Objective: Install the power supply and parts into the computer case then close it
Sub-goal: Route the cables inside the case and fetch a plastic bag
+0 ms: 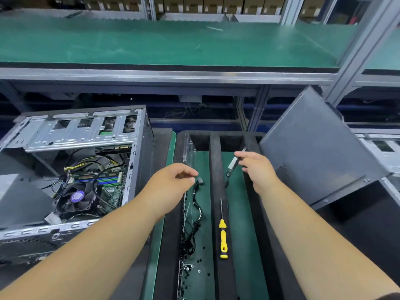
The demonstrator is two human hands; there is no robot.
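The person leans over a foam-lined tray that sits on the worktop between an open computer case on the left and a grey side panel propped up on the right.

The right hand is over the tray's right compartment, near its far end. Its fingertips pinch a short black cable with a white label; the cable hangs from the pinch, with its lower end down near the foam divider.

The left hand hovers over the left compartment with its fingers loosely curled and thumb and forefinger close together. A black connector on the end of a black wire bundle lies just beside those fingertips, but I cannot tell whether they actually touch or hold it. The bundle trails back along the left compartment toward the near edge of the tray, where small black screws are scattered on the green mat.

A yellow-handled screwdriver lies along the central foam divider, its tip pointing toward the far edge, apart from both hands.

The case lies on its side with its motherboard, fan and drive cage exposed. A clear plastic piece stands against the far left wall of the tray.
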